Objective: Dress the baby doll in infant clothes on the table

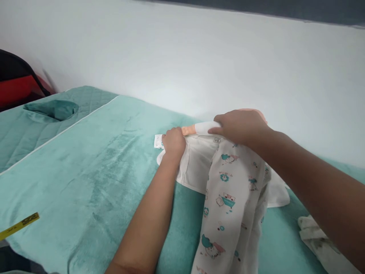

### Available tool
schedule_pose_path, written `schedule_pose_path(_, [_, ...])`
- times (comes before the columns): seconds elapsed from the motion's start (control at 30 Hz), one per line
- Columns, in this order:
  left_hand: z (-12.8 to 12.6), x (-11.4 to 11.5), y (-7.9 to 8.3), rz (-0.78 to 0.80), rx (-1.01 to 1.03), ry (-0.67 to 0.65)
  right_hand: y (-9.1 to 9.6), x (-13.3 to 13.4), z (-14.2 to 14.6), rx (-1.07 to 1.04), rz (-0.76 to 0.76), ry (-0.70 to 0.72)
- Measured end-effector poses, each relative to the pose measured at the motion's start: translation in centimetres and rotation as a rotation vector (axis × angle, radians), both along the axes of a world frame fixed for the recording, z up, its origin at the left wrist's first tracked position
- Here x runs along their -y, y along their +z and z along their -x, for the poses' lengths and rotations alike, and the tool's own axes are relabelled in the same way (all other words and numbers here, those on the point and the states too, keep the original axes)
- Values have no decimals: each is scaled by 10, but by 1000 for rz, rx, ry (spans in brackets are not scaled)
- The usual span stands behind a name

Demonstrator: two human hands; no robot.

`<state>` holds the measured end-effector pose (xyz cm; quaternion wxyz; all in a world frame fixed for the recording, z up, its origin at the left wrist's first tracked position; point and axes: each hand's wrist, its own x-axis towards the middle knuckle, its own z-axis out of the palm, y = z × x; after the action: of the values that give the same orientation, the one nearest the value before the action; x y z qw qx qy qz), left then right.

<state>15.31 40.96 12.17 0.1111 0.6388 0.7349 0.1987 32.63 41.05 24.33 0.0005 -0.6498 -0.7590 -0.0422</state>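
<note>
A white baby garment point(222, 190) with teal and pink cartoon prints hangs down between my arms, its lower part reaching the bottom edge. My left hand point(173, 141) is closed around its upper left end, where a printed cuff point(158, 141) sticks out beyond my fingers. Between my two hands runs a white stretch and a narrow peach-coloured piece point(188, 130), whose kind I cannot make out. My right hand point(241, 123) pinches the white upper edge with thumb and fingers. Behind it, a peach-coloured curve point(261, 114) shows, mostly hidden.
Teal velvety cover point(114, 160) spreads under everything. A quilted section with an oval hole point(53, 110) lies at the left. White cloth point(325, 239) is bunched at lower right, a yellow strip point(19, 225) at lower left. Behind rises a white wall point(171, 57); a red-and-black object point(18, 89) stands far left.
</note>
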Motion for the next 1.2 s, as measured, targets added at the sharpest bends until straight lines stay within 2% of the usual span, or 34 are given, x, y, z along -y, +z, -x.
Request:
schedule_pose_path(0.1, [0, 0, 1, -15, 17, 19, 3, 1, 0, 144, 69, -10])
schedule_pose_path(0.2, [-1, 3, 4, -131, 36, 6, -1, 4, 8, 168, 98, 35])
schedule_pose_path(0.3, [-4, 6, 6, -261, -22, -127, -12, 6, 19, 153, 112, 83])
schedule_pose_path(0.37, [-5, 7, 6, -293, -56, -204, -21, 6, 24, 136, 96, 115])
schedule_pose_path(0.43, [-5, 7, 6, -296, -76, -199, -27, 6, 26, 70, 95, 143])
schedule_pose_path(0.5, [-3, 6, 6, -282, -95, -137, -31, 6, 23, -48, 99, 154])
schedule_pose_path(0.6, [1, 5, 5, -245, -100, -44, -37, 13, 6, -234, 64, 166])
schedule_pose_path(0.7, [5, 5, 3, -238, -87, 34, -57, 35, -28, -438, -100, 138])
schedule_pose_path(0.77, [8, 5, 2, -234, -92, 73, -80, 56, -56, -553, -288, 18])
schedule_pose_path(0.8, [8, 6, 1, -221, -95, 86, -93, 67, -69, -569, -335, -62])
schedule_pose_path(0.87, [9, 6, -1, -187, -99, 100, -117, 84, -93, -518, -353, -195])
schedule_pose_path(0.93, [9, 6, -3, -160, -107, 105, -134, 92, -108, -452, -367, -272])
schedule_pose_path(1.0, [9, 7, -2, -137, -121, 109, -141, 90, -113, -432, -372, -292])
schedule_pose_path(1.1, [7, 12, 6, -128, -166, 76, -140, 81, -113, -469, -412, -281])
schedule_pose_path(1.2, [-2, 24, 24, -224, -217, -67, -139, 76, -114, -596, -514, -252])
